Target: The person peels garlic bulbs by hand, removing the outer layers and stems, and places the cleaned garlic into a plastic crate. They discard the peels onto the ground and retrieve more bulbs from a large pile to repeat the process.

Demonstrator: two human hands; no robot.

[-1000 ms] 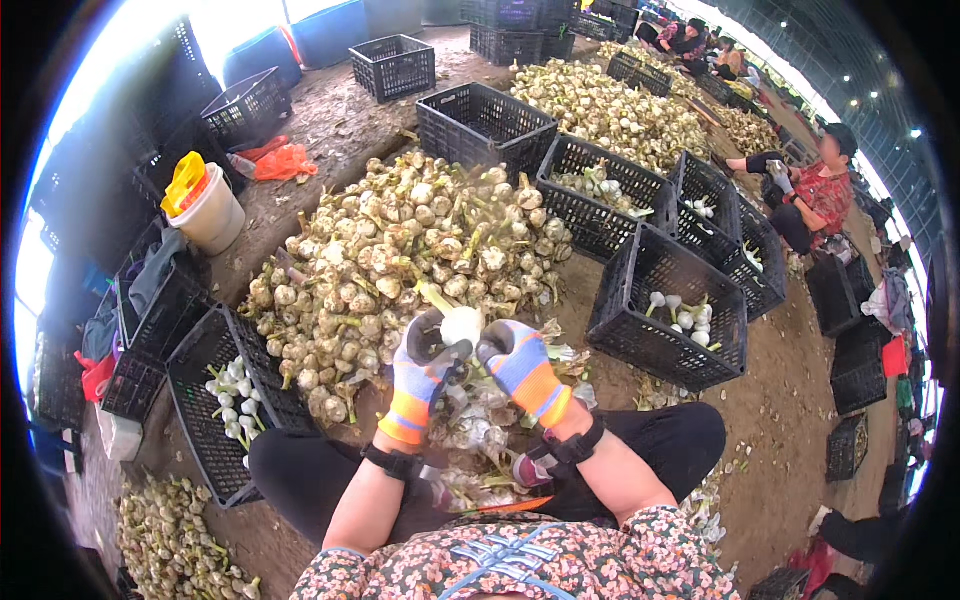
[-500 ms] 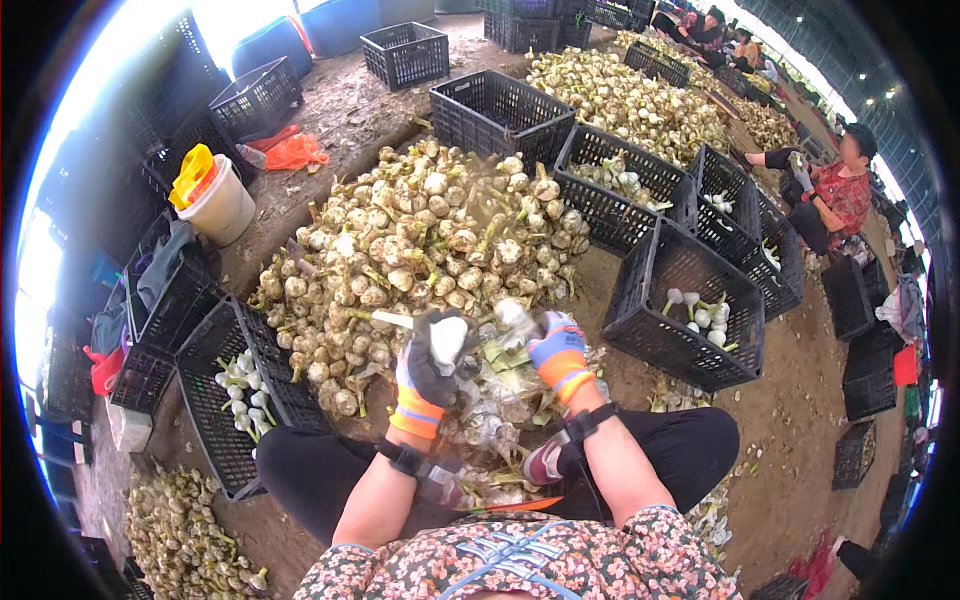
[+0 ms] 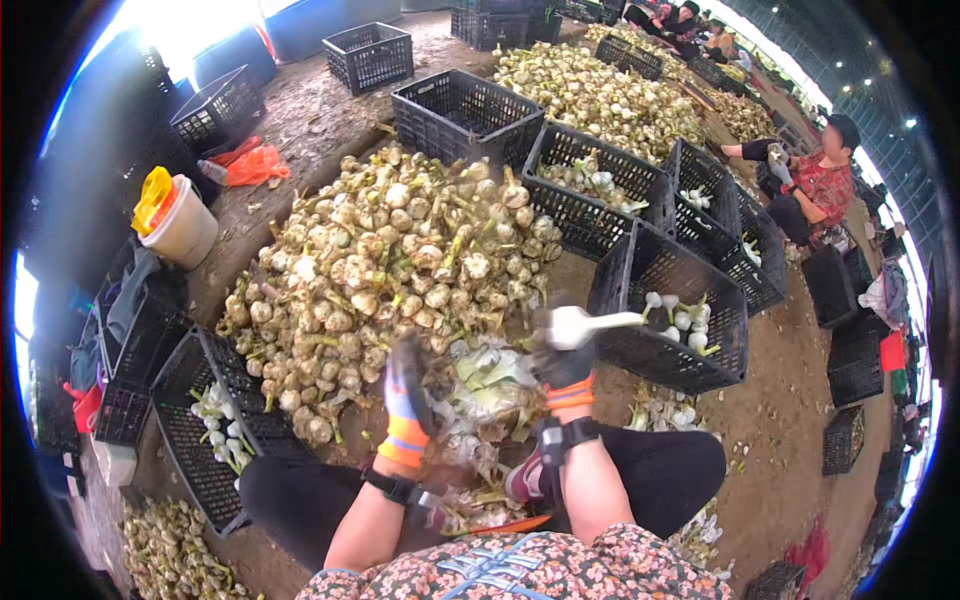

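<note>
A peeled white garlic bulb with a long stem [image 3: 575, 326] is in my right hand [image 3: 566, 368], its stem pointing right toward a black crate [image 3: 668, 300]. Motion blurs that hand a little. My left hand [image 3: 408, 400], in an orange, blue and dark glove, is at the near edge of the heap of unpeeled garlic [image 3: 390, 260]. Its fingers stretch forward, slightly smeared, and nothing shows in them. Between my hands lies a pile of loose garlic skins and leaf scraps [image 3: 490, 390]. Several peeled bulbs [image 3: 685, 322] are inside the right crate.
A left crate [image 3: 190, 440] by my knee holds peeled garlic. More black crates [image 3: 467, 115] stand beyond the heap, with another garlic pile [image 3: 600, 95] farther back. A white bucket [image 3: 185, 225] is at left. A person in red [image 3: 825, 185] sits at far right.
The peeled garlic bulb has passed from my left hand to my right, which has swung toward the right crate. My left hand has lowered and turned edge-on. The view has shifted slightly.
</note>
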